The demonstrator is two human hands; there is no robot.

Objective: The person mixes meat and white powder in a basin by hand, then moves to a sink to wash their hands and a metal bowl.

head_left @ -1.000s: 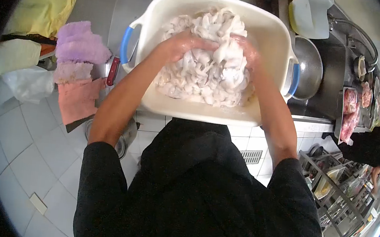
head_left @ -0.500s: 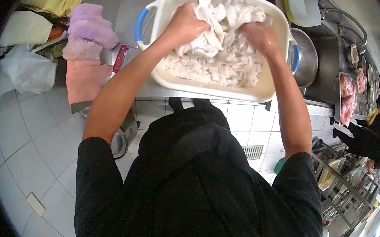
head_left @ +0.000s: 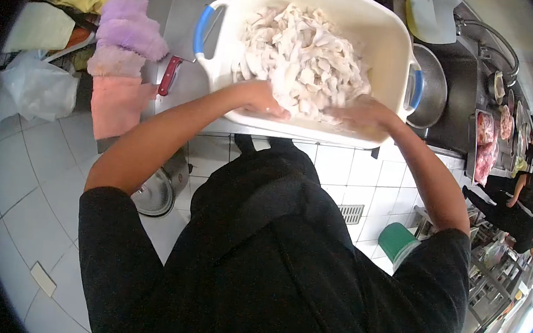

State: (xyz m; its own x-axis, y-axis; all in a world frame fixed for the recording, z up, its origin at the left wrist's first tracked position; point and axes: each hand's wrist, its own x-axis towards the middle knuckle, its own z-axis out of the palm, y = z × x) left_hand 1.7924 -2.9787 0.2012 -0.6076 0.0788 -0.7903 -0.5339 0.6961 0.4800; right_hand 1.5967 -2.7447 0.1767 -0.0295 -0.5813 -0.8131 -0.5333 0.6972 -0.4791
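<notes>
A large white tub [head_left: 387,43] with blue handles holds a heap of wet, pale strips [head_left: 303,54] that look like raw meat or seafood. My left hand [head_left: 261,98] is inside the tub at the near left of the heap, its fingertips against or under the strips. Across from it, my right hand [head_left: 363,113] touches the near right edge of the heap and is smeared by motion. Whether either hand grips any strips cannot be made out.
Left of the tub lie a red-handled knife [head_left: 170,76] and purple and pink cloths [head_left: 118,104]. A metal bowl [head_left: 429,86] and sink are at the right, with trays of red meat [head_left: 486,146] beyond. A green bucket [head_left: 395,240] and lidded pot [head_left: 156,196] stand below. People are far right.
Both hands have moved down toward the tub's near side and let go of the raised clumps. The strips now form a heap farther back in the tub. The green bucket shows more fully.
</notes>
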